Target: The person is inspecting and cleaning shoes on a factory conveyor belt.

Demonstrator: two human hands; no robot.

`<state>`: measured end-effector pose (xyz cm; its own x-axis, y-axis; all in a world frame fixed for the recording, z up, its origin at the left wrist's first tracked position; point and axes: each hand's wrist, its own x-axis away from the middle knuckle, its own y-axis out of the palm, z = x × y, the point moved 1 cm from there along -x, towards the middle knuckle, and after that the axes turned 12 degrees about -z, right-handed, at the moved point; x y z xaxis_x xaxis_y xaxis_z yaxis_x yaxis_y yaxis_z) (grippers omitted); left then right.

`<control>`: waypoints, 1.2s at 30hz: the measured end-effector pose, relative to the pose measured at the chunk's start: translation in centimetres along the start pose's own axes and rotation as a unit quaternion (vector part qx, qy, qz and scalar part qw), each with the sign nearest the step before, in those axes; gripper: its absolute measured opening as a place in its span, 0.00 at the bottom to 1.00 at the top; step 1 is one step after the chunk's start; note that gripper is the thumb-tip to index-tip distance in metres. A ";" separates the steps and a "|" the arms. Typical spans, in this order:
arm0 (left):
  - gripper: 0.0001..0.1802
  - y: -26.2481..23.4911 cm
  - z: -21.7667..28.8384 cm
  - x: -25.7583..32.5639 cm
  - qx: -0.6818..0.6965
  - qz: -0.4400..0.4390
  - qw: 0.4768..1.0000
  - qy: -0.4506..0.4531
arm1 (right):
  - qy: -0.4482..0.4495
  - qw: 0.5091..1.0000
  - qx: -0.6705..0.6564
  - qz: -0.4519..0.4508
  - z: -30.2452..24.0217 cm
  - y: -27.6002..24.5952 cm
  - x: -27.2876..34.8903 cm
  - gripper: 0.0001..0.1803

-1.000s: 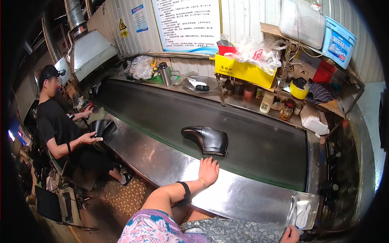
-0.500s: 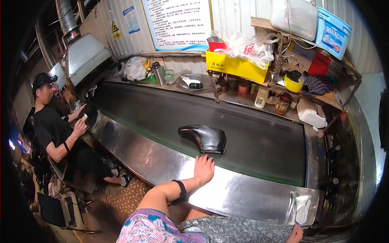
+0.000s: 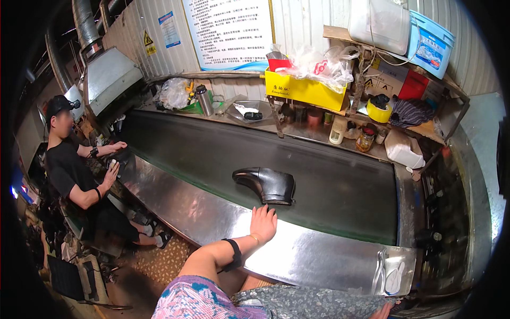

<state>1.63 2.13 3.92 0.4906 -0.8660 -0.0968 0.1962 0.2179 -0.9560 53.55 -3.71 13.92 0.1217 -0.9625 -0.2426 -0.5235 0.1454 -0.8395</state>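
A glossy black ankle boot (image 3: 271, 184) lies on the dark belt (image 3: 340, 186), its toe pointing left. My left hand (image 3: 263, 224) rests palm down on the shiny metal ledge (image 3: 313, 247) along the belt's near side. Its fingers are spread and reach to the belt's edge, just short of the boot, holding nothing. Low at the right, my right hand (image 3: 381, 312) shows only in part, beside my patterned skirt and cut by the lower edge. Its fingers are mostly hidden.
At the left a co-worker (image 3: 71, 170) in black stands at the belt's far end, both hands over the ledge. A clear pouch with a white item (image 3: 393, 277) lies on the ledge's right end. Behind the belt, a shelf holds a yellow box (image 3: 305, 87), a thermos (image 3: 204, 100) and jars.
The co-worker's hands have shifted, one reaching further over the belt's end. My right hand has dropped lower, toward the picture's edge. My left hand and the boot stay nearly in place.
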 end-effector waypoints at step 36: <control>0.41 -1.9 2.5 -9.0 0.239 -0.163 0.926 -0.244 | 0.207 0.956 -0.149 0.148 3.0 1.9 3.9 0.14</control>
<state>-1.05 10.66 7.30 0.6413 -0.6394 0.4241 0.6976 0.2557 -0.6694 55.52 -6.55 9.92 -0.3802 -0.9066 -0.1830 -0.7075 0.4125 -0.5738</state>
